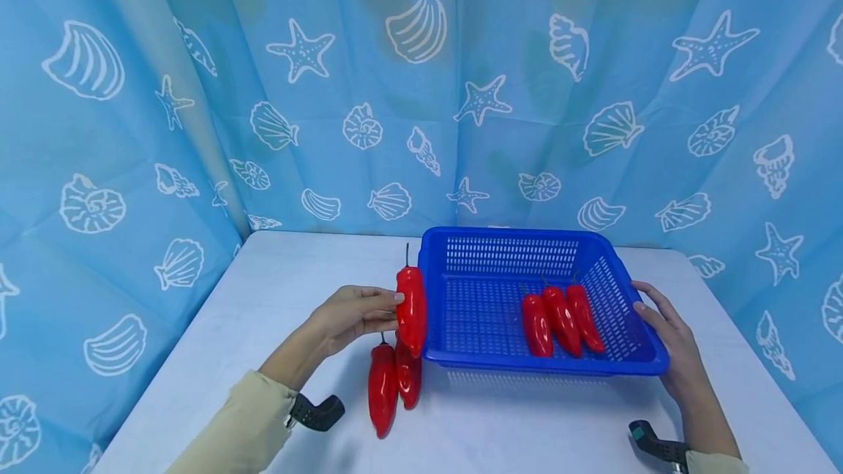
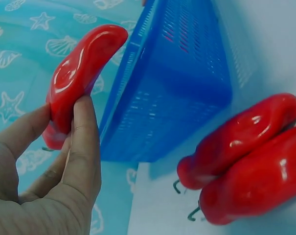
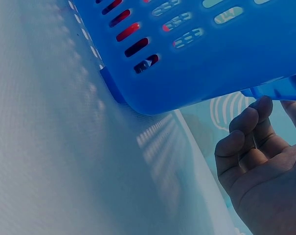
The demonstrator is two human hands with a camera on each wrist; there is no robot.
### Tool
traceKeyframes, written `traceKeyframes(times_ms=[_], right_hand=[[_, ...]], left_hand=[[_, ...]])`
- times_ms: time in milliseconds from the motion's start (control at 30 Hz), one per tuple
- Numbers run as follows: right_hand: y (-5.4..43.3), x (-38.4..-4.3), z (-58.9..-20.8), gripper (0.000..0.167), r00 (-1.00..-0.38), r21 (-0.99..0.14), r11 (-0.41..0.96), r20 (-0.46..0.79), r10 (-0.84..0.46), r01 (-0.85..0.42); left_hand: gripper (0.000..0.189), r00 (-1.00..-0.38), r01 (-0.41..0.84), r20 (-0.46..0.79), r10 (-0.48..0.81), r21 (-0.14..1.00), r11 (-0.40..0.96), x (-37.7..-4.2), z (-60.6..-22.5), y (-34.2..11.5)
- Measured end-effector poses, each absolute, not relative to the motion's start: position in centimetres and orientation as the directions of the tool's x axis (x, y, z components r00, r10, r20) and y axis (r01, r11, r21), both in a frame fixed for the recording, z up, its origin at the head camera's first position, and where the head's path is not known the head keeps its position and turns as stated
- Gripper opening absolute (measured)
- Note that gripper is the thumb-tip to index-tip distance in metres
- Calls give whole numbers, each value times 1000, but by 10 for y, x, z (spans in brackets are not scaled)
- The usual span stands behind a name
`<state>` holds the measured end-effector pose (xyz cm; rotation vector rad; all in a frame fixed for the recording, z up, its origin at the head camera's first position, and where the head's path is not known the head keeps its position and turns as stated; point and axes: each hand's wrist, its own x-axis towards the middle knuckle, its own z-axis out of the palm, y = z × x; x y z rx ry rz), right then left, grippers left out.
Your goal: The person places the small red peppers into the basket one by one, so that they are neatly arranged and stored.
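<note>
Between thumb and fingers, my left hand [image 1: 352,315] pinches a glossy red chili pepper [image 1: 411,306] with a thin dark stem. That pepper stands upright at the left rim of the blue plastic basket [image 1: 514,363], clear of the table. Two more red peppers [image 1: 383,390] lie side by side on the table below it; the left wrist view shows these table peppers [image 2: 240,137] with their stems. Inside the basket, three red peppers [image 1: 562,319] lean at the right side. My right hand [image 1: 675,346] grips the basket's right rim, its fingers [image 3: 231,143] curled there.
A white table [image 1: 527,423] carries the basket and peppers. Behind and at both sides hangs a blue curtain [image 1: 369,79] printed with white shells and starfish. Black wrist devices [image 1: 317,413] sit on both forearms.
</note>
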<state>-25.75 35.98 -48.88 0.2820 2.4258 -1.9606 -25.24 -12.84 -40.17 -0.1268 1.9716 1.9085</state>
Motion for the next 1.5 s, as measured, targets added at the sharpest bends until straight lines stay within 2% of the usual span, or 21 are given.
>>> traceKeyframes(times_ms=[500, 967, 1500], right_hand=[[360, -257, -488, 64, -986, -971, 202, -106, 131, 131], [360, -257, -489, 64, -986, -971, 196, -112, 127, 135], [360, -259, -490, 65, -985, -972, 193, -113, 127, 136]], left_hand=[[51, -908, -336, -342, 242, 939, 68, -267, -396, -106], [55, -890, -363, -363, 277, 930, 54, -275, -392, -89], [41, -870, -383, -384, 309, 921, 66, -283, -394, -68]])
